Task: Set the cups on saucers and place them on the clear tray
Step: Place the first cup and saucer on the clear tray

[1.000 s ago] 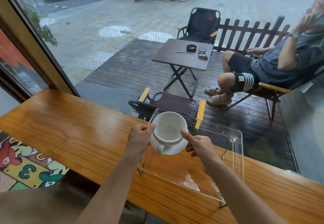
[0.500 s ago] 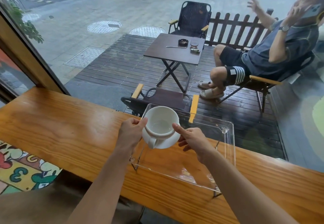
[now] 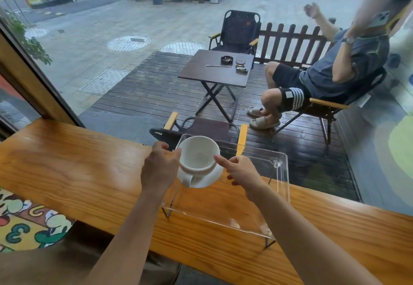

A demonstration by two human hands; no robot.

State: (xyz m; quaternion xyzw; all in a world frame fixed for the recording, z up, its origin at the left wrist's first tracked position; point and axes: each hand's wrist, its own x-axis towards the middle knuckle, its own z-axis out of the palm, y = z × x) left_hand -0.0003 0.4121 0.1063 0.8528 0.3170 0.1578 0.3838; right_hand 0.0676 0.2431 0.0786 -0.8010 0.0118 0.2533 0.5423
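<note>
A white cup stands on a white saucer, handle pointing towards me. Both are held over the left part of the clear tray, which stands on short legs on the wooden counter. My left hand grips the saucer's left edge, thumb near the cup's rim. My right hand holds the right side, thumb touching the cup's rim. Whether the saucer touches the tray I cannot tell.
The window glass rises just behind the counter's far edge. Outside, a person sits in a chair by a folding table. A patterned floor shows below the counter on the left.
The cup and saucer stay between both hands over the tray's left part, with little movement relative to it. The camera view has shifted. The person outside raised an arm.
</note>
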